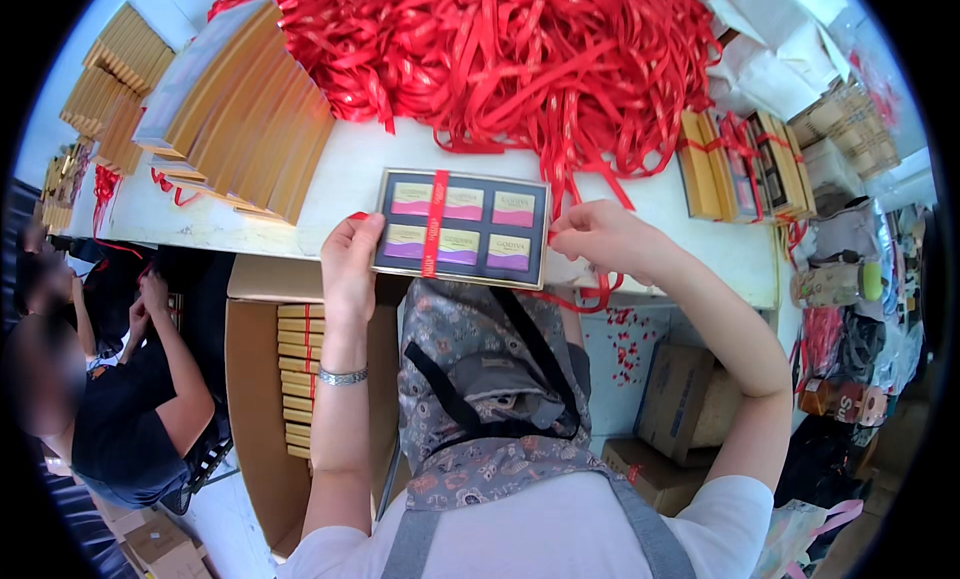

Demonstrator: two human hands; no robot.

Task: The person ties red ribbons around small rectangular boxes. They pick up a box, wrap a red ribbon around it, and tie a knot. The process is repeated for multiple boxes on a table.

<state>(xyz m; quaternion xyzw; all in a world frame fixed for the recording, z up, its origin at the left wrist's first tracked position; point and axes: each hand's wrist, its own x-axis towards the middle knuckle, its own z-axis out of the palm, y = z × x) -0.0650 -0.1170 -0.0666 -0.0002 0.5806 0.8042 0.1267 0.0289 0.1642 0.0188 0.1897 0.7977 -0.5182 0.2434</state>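
A flat gold-edged Godiva gift box (486, 238) with a clear window lies in front of me over the table's front edge. Inside are several small packs, pink-and-cream above and purple-and-cream below. One red ribbon band (433, 226) crosses the box left of its middle. My left hand (351, 249) grips the box's left end, thumb at the edge, a bit of red ribbon showing by the thumb. Close to the right end, my right hand (600, 234) pinches red ribbon between thumb and fingers; a loose loop (596, 298) of it hangs below.
A large heap of red ribbons (487, 61) covers the table's back. Stacked gold boxes (240, 121) stand left, ribboned boxes (742, 166) right. Below left, an open carton (255, 399) holds ribboned boxes. Two people sit at the left. More cartons (675, 399) are under the table.
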